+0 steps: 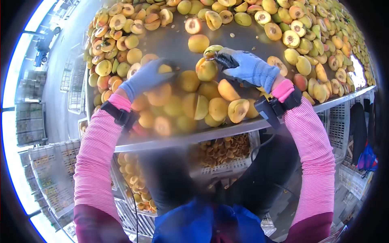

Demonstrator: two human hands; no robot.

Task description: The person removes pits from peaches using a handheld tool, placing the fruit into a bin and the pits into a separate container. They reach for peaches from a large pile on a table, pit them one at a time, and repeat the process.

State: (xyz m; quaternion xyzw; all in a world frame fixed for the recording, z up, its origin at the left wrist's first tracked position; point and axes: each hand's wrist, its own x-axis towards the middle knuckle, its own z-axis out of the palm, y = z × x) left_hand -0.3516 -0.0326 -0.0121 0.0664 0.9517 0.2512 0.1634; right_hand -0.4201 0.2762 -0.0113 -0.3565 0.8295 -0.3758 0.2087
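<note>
My left hand (148, 77), in a blue glove with dark fingertips, is curled round a yellow peach half (165, 69) at the left of the table; motion blurs it a little. In my right hand (250, 68), gloved the same way, is a pitting tool with a metal loop (210, 55) at its end. That loop lies over the top of a yellow-red peach (206, 70), where it seems to touch. Close below both hands is a pile of peaches and halves, among them a cut half (238, 110) showing its pit hollow.
More peaches (310, 48) heap along the back and right of the metal table (170, 38). Its raised front edge (182, 141) crosses before my legs. Under it stand a crate of pits (227, 150) and a container of peach halves (135, 178). Stacked crates (54, 174) are at left.
</note>
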